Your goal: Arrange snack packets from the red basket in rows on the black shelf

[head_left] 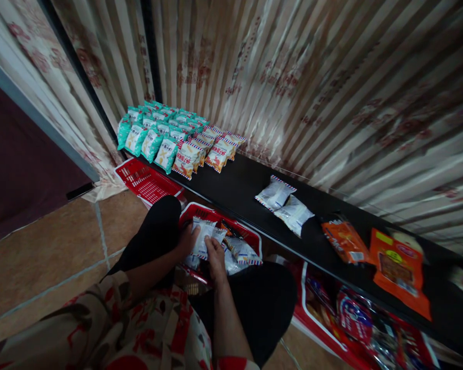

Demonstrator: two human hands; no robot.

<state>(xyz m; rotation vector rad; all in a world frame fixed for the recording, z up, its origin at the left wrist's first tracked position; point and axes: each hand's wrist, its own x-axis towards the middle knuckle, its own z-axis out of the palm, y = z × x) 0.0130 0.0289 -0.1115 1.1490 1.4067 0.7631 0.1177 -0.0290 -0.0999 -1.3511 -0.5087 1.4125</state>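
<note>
My left hand (187,241) and my right hand (215,254) are closed on opposite sides of a small silvery-white snack bag (201,237), its back or plain side facing up. They hold it low, over a red plastic basket (259,245) between my knees. In that basket lie more snack bags (242,252) of the same look, with striped edges, partly hidden by my hands. On the black shelf (235,185) just beyond, two similar white bags (275,193) lie flat. Orange-and-white snack bags (189,158) stand upright in rows further left.
Teal snack bags (150,141) fill the shelf's left end. Orange packets (398,267) lie toward the right. A red basket (148,182) is under the left end, and another with colourful packets (355,313) is at the right. A pleated curtain (293,92) hangs behind.
</note>
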